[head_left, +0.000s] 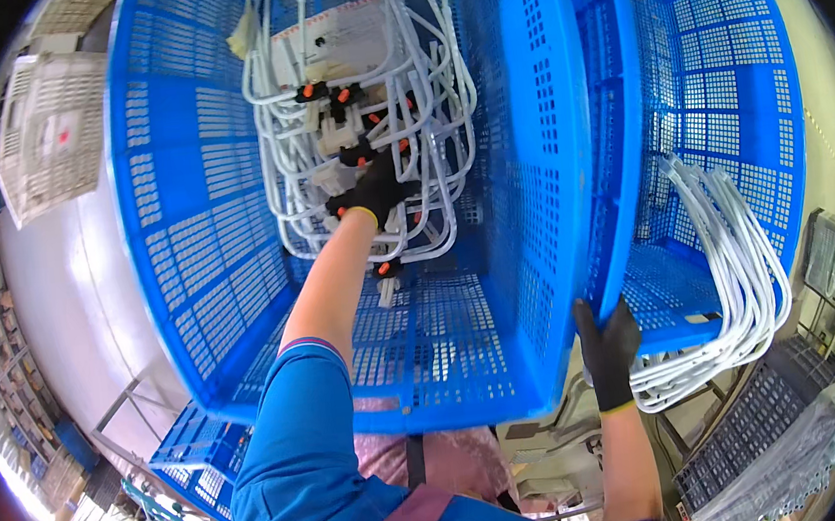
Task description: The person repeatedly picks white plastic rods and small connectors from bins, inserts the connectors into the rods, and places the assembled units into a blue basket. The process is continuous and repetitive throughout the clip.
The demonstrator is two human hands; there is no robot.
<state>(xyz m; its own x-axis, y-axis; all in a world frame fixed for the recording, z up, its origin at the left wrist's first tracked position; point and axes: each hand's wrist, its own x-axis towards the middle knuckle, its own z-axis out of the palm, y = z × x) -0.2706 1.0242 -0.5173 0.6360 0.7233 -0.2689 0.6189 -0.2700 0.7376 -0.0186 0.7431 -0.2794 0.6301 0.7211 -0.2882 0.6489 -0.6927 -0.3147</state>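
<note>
My left hand (377, 186), in a black glove, reaches down into a large blue plastic crate (177, 213). It lies on a pile of white bent metal tubes (454, 172) fitted with black clamps with orange parts (345, 97). Its fingers blend into the dark clamps, so their grip is hidden. At the crate's near right corner, my right hand (609, 348), also gloved in black, has its thumb and fingers around the blue rim. Beside it, a bundle of bare white bent tubes (739, 260) leans out of a second blue crate (737, 79).
A pale slotted crate (54, 135) is at the far left. Another blue crate (200, 452) sits low at the left. Shelves with small boxes (1, 321) line the left side. A dark crate (745, 420) and plastic-wrapped goods (799, 465) are at the lower right.
</note>
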